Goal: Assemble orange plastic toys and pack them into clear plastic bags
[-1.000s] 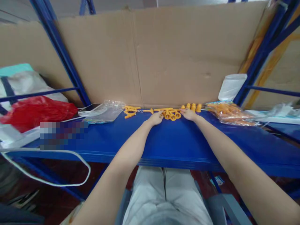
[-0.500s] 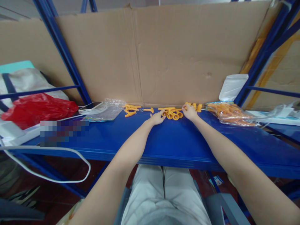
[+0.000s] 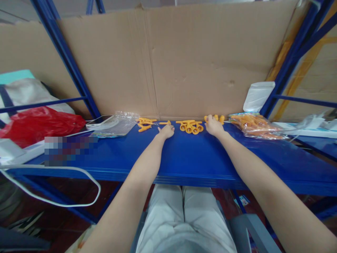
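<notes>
Apart, left hand (image 3: 166,131), orange pieces (image 3: 189,129), right hand (image 3: 214,126)

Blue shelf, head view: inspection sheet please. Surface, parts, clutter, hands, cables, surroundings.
Surface: blue shelf, smooth and shiny.
Parts: yellow cup-ended pieces mid-shelf; yellow chained pieces further left; yellow cups at right.
Clutter: red plastic left; bagged orange parts right.
Hands: left hand beside a ridged yellow piece; right hand at the yellow cups; grip unclear for both.
Cables: white cable loops below the front edge, left.
Surroundings: cardboard behind; blue posts either side.
</notes>
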`<state>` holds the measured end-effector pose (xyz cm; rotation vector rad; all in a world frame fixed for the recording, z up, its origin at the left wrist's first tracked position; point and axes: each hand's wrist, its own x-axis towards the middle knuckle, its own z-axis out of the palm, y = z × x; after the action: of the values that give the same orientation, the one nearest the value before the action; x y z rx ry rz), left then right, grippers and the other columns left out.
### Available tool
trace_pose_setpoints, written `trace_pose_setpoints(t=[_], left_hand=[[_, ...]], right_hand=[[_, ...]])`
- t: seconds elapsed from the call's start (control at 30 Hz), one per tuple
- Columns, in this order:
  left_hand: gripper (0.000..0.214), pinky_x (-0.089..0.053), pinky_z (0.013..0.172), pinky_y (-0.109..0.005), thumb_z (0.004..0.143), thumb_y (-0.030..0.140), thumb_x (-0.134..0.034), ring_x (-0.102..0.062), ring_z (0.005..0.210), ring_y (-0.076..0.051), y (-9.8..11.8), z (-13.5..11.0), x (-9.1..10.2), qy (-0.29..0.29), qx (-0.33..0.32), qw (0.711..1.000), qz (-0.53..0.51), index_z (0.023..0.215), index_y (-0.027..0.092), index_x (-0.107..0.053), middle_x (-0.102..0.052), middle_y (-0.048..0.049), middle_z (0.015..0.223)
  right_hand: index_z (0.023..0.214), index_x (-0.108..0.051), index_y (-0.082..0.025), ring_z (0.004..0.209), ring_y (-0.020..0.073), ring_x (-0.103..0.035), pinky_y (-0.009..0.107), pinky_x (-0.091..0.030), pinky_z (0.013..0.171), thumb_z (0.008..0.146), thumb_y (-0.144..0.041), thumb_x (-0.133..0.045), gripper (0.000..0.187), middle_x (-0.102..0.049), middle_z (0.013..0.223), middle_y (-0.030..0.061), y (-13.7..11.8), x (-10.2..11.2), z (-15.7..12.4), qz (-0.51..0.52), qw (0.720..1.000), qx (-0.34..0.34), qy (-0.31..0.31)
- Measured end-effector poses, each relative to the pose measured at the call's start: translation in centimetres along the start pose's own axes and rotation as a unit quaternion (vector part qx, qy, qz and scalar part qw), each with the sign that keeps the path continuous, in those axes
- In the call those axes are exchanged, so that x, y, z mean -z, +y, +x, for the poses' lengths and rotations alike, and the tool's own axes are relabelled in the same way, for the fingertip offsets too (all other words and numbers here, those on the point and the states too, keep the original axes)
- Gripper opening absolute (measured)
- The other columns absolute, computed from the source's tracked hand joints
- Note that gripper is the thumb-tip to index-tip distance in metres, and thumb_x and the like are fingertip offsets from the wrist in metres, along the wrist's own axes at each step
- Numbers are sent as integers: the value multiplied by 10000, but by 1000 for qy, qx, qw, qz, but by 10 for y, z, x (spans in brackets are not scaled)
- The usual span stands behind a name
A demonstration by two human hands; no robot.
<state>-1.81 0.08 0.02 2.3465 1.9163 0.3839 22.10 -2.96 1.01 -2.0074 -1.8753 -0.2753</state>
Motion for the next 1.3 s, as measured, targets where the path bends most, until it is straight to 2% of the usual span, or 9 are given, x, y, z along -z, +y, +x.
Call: trace_pose_setpoints(t=[0.13,0.37,0.47,0.57,0.67,0.77,1.0,1.17,1.3], left_hand=[[409,-286,1108,-562,938,241,-367,-367,1381,-290,2,2,1,23,-3,1000,11,1281,194,-585,-418,-111,1491],[360,-443,1004,-264,897,183,-441,-599,1154,-197,-1,8,0,56,-51,997,4,1188,158,-651,-670,-85,1202],[369,-440,1012,-274,891,198,-449,-599,1147,-205,-3,8,-1,83,-53,995,-2,1200,162,-646,-664,-88,1204],[462,-398,1063,-302,892,250,-463,-498,1278,-235,-3,6,-3,92,-45,995,4,1329,122,-544,-531,-144,1380],[520,-326,1116,-433,932,336,-393,-329,1404,-272,-4,5,-3,29,-22,999,22,1429,186,-428,-337,-119,1536],[475,-301,1103,-533,959,373,-308,-306,1413,-298,-4,4,-2,-22,-4,999,38,1380,241,-485,-301,-83,1558],[401,-381,1063,-366,951,313,-362,-471,1294,-249,-2,2,1,19,-28,998,52,1240,122,-563,-507,-159,1397],[406,-398,1042,-335,934,296,-407,-481,1282,-242,-2,3,-1,54,-38,996,58,1292,134,-514,-504,-152,1392],[498,-312,1109,-389,920,308,-442,-366,1377,-256,-4,13,0,52,-40,995,80,1402,185,-412,-382,-130,1506]], right_hand=[[1219,-442,-136,1151,313,-547,429,-437,895,905,-216,-412,325,-559,1240,188,3,-1,2,1,1000,18,-5],[1211,-444,-141,1127,301,-573,410,-431,887,897,-165,-364,325,-588,1226,172,1,0,0,-11,999,24,-19],[1226,-436,-117,1100,308,-592,403,-434,873,899,-164,-349,342,-607,1192,182,-1,3,-1,-11,999,26,-27],[1229,-437,-108,1096,316,-595,401,-433,866,892,-173,-358,352,-615,1178,190,-3,5,-3,-4,999,29,-35],[1226,-438,-124,1093,318,-598,402,-435,857,888,-181,-363,350,-617,1185,183,-3,6,-3,1,999,28,-42],[1223,-438,-140,1092,316,-600,402,-436,853,889,-188,-360,347,-619,1193,173,-2,6,-3,1,999,31,-43],[1229,-441,-125,1093,321,-602,405,-432,862,885,-185,-367,356,-624,1186,185,-1,2,-2,3,998,43,-42],[1226,-447,-139,1087,327,-603,417,-435,858,882,-191,-377,355,-628,1190,177,-2,4,-3,8,998,38,-46],[1211,-449,-147,1076,319,-610,405,-440,845,886,-190,-374,337,-625,1200,169,-4,9,-5,13,998,37,-51]])
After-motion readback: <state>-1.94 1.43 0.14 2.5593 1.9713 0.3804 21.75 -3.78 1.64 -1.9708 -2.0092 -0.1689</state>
